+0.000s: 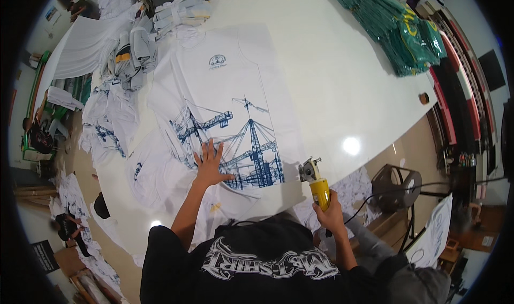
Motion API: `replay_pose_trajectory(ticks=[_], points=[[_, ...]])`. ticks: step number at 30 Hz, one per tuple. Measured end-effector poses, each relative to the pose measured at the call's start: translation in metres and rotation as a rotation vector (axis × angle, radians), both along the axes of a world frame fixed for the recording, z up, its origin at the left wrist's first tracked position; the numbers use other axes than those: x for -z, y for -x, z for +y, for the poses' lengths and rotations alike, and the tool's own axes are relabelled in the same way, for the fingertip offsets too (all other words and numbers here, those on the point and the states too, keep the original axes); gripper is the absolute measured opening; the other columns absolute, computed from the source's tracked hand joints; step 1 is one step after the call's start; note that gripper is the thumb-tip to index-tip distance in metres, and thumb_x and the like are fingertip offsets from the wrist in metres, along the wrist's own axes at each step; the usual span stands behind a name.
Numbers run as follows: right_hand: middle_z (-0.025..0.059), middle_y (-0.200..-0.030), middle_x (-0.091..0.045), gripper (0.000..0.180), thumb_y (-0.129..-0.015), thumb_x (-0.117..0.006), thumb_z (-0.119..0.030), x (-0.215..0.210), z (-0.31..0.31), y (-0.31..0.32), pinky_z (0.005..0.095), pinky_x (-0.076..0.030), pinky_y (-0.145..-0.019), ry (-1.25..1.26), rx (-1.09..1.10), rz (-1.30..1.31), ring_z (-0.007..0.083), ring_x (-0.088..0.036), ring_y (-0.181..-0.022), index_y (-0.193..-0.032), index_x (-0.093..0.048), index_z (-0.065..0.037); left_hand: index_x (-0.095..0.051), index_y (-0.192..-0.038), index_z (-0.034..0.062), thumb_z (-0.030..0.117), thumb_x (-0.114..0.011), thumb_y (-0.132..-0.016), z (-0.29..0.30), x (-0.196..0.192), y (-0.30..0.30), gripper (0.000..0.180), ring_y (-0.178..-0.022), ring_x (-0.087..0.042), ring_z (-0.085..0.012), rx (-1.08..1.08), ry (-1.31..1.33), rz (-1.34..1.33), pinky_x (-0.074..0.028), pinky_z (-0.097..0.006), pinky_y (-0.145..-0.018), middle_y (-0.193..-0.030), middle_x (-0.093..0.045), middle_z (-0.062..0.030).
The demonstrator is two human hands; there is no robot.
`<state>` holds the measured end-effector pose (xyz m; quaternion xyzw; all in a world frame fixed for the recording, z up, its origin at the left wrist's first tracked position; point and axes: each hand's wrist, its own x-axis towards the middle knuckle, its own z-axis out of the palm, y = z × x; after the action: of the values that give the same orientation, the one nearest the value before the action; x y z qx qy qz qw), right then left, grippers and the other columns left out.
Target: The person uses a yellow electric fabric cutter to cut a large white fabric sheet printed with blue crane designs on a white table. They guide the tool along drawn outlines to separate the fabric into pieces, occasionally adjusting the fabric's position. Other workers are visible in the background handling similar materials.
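A white fabric panel (235,84) printed with dark blue cranes lies on the white table. It has a small round emblem near its top. My left hand (210,167) rests on the lower part of the print, fingers spread and pressed flat. In my right hand (331,214) is a yellow electric rotary cutter (319,190), gripped round its body. Its metal blade head stands at the table's near side, just right of the panel's lower right corner, apart from the print. Whether the blade turns I cannot tell.
Crumpled white printed pieces (110,114) and rolled grey bundles (134,49) lie on the left. Green garments in clear bags (396,36) are stacked at the far right. A dark stool (396,189) and the cutter's black cord (369,198) are off the near right edge. People work at left.
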<state>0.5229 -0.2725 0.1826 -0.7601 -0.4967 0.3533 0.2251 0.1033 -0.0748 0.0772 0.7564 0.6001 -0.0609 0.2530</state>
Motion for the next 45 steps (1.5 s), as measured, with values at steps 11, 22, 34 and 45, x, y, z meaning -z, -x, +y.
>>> replay_pose_trajectory(ticks=[11, 22, 34, 45], points=[[0.0334, -0.128, -0.059, 0.068, -0.091, -0.072, -0.023, -0.003, -0.116, 0.109, 0.058, -0.052, -0.091, 0.21, 0.055, -0.198, 0.0541, -0.064, -0.11, -0.144, -0.038, 0.004, -0.014, -0.171, 0.0203, 0.078, -0.082, -0.063, -0.055, 0.022, -0.038, 0.14, -0.159, 0.008, -0.0526, 0.131, -0.019, -0.025, 0.003, -0.084, -0.113, -0.177, 0.002, -0.0195], [0.0378, -0.118, -0.059, 0.065, -0.091, -0.073, -0.021, 0.041, -0.072, 0.111, 0.0601, -0.051, -0.085, -0.04, -0.017, -0.253, 0.0578, -0.061, -0.105, -0.138, -0.038, 0.006, -0.014, -0.171, 0.0238, 0.077, -0.085, -0.056, -0.056, 0.022, -0.032, 0.146, -0.16, 0.012, -0.0482, 0.113, -0.036, -0.054, 0.006, -0.081, -0.115, -0.177, 0.003, -0.017], [0.0383, -0.116, -0.06, 0.059, -0.09, -0.074, -0.02, 0.03, -0.054, 0.109, 0.0582, -0.051, -0.086, 0.035, -0.018, -0.23, 0.0581, -0.061, -0.106, -0.131, -0.04, 0.006, -0.018, -0.17, 0.025, 0.072, -0.088, -0.054, -0.059, 0.022, -0.032, 0.144, -0.161, 0.008, -0.0465, 0.08, -0.054, -0.091, 0.003, -0.08, -0.117, -0.178, 0.001, -0.0143], [0.0403, -0.11, -0.061, 0.051, -0.09, -0.072, -0.018, 0.044, 0.021, 0.108, 0.0584, -0.052, -0.086, -0.035, -0.065, -0.217, 0.0591, -0.062, -0.102, -0.121, -0.039, 0.006, -0.018, -0.17, 0.0255, 0.069, -0.09, -0.055, -0.06, 0.013, -0.032, 0.143, -0.161, 0.007, -0.0464, 0.066, -0.04, -0.11, 0.004, -0.078, -0.118, -0.178, -0.001, -0.0152]])
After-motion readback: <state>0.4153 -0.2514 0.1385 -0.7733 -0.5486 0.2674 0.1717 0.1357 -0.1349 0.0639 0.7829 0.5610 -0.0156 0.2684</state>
